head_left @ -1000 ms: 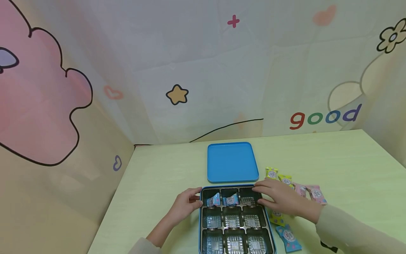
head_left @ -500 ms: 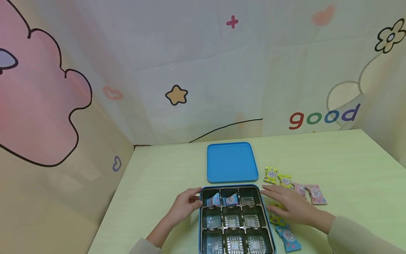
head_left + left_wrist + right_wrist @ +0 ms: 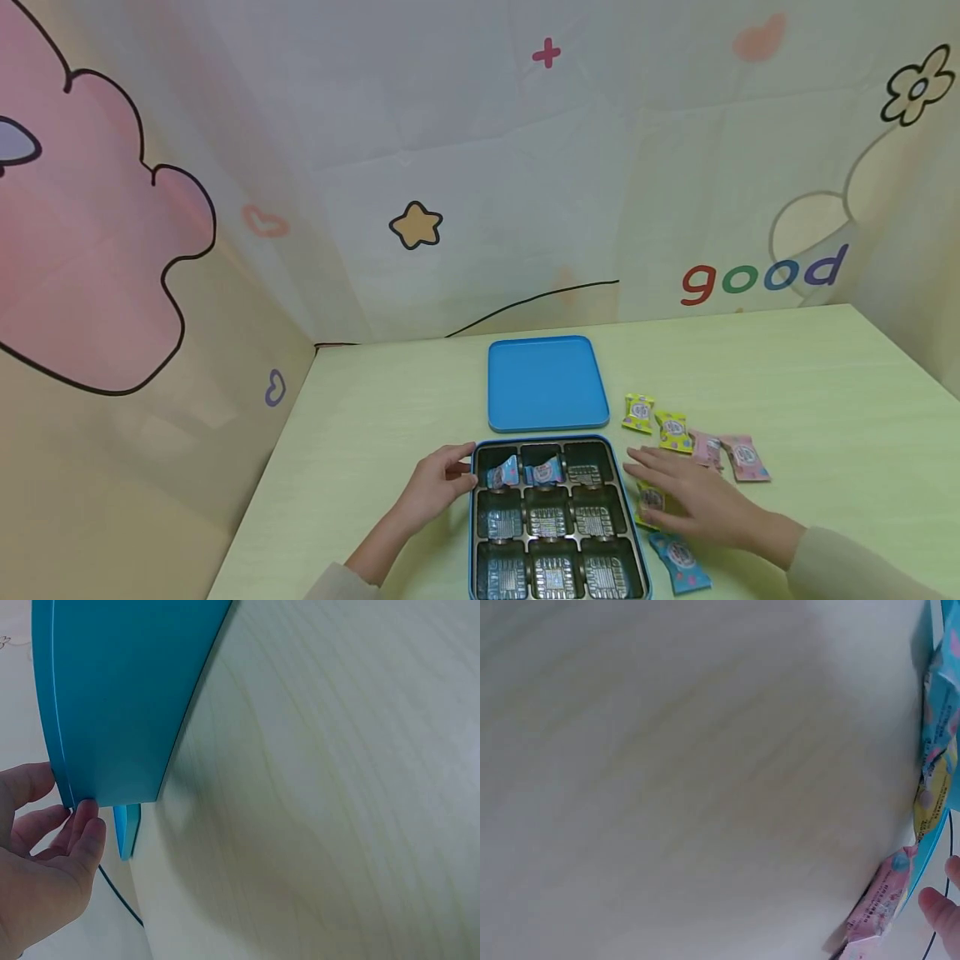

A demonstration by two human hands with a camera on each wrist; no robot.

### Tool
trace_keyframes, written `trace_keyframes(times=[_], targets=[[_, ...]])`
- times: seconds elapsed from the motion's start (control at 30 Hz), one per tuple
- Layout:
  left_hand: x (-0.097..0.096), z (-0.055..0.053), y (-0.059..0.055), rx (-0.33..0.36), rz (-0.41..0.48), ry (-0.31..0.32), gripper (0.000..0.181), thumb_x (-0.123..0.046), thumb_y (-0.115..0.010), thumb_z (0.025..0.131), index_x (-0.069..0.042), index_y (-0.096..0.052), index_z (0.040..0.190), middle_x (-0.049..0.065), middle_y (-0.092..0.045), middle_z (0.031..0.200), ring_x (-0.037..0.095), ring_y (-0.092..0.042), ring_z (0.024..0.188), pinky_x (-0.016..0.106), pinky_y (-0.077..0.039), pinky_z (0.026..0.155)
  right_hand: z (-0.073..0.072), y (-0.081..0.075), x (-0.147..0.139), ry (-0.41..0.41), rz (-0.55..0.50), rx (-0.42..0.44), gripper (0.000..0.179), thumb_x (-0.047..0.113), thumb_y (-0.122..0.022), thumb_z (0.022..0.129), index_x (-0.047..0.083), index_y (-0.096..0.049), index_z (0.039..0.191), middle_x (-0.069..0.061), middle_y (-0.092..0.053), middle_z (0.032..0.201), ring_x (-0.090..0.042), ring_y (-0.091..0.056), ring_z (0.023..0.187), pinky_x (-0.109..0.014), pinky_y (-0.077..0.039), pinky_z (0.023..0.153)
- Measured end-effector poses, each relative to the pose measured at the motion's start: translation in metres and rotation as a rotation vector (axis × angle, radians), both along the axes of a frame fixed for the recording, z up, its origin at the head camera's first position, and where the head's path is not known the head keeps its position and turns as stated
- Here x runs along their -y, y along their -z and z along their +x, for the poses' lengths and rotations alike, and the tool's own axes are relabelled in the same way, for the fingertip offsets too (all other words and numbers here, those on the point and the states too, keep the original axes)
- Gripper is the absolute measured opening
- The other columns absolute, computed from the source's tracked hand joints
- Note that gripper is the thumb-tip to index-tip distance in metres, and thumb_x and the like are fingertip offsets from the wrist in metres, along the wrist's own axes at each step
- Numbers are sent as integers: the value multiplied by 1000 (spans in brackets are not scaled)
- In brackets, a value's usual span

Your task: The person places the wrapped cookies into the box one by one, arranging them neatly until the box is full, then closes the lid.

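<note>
A blue box [image 3: 472, 533] with a black insert of several compartments sits at the table's front. Two blue candy packets [image 3: 543, 472] lie in its far-left and far-middle compartments. My left hand [image 3: 437, 483] holds the box's far-left corner, its fingertips bent against the rim; in the left wrist view the fingers [image 3: 90, 840] reach the blue side wall. My right hand [image 3: 697, 500] is beside the box's right side, fingers extended, nothing in its grip. Close by that hand are a yellow candy packet [image 3: 651, 500], partly covered, and a blue candy packet [image 3: 678, 564].
A blue lid [image 3: 548, 385] lies flat behind the box. Right of it are two yellow packets [image 3: 638, 414] and two pink packets [image 3: 745, 459]. A printed cloth backdrop [image 3: 480, 167] closes off the far side of the pale table [image 3: 375, 400].
My right hand has withdrawn from the box's far-right compartment and rim to the packets on the right, uncovering the far yellow ones. My left hand has stayed at the corner.
</note>
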State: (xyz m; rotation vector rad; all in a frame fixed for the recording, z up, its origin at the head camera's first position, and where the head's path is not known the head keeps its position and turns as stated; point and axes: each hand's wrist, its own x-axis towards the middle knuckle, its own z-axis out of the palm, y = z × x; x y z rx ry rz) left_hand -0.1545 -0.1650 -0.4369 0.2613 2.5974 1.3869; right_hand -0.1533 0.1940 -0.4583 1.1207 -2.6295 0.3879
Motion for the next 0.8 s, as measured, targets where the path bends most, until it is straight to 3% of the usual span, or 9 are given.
trace_keyframes(times=[0.17,0.27,0.37,0.5,0.8], targets=[[0,0,1,3,-4,0,45,-9,-57,84,-1,-47,127,18,-51,121,29,-56,100,36,-50,79,4,5,-2,-21,50,2,61,51,-58,78,20,-47,129,-4,-47,132,-21,-43,121,-36,-40,92],[0,-1,1,7,-4,-3,45,-10,-57,84,-1,-47,127,18,-51,121,29,-56,100,36,-50,79,7,8,-4,-51,78,-22,66,56,-55,77,20,-44,131,-5,-44,134,-14,-31,130,-36,-39,91],[0,0,0,1,1,-1,45,-10,-57,83,-1,-47,127,18,-51,121,29,-56,100,37,-50,79,8,12,-6,-76,79,-1,69,57,-54,77,19,-42,133,-6,-41,136,-3,-10,135,-21,-17,106],[0,2,-2,-3,3,2,46,-10,-58,83,-2,-47,127,18,-51,122,29,-56,100,36,-50,79,10,13,-8,-86,79,52,71,58,-53,77,19,-38,135,-7,-39,138,4,7,133,-7,15,100],[0,2,-3,-5,14,7,46,-10,-58,83,-1,-46,127,19,-51,121,29,-56,100,37,-49,79,16,14,-11,-74,108,47,78,63,-52,74,20,-35,136,-6,-38,139,2,9,134,-12,20,101]])
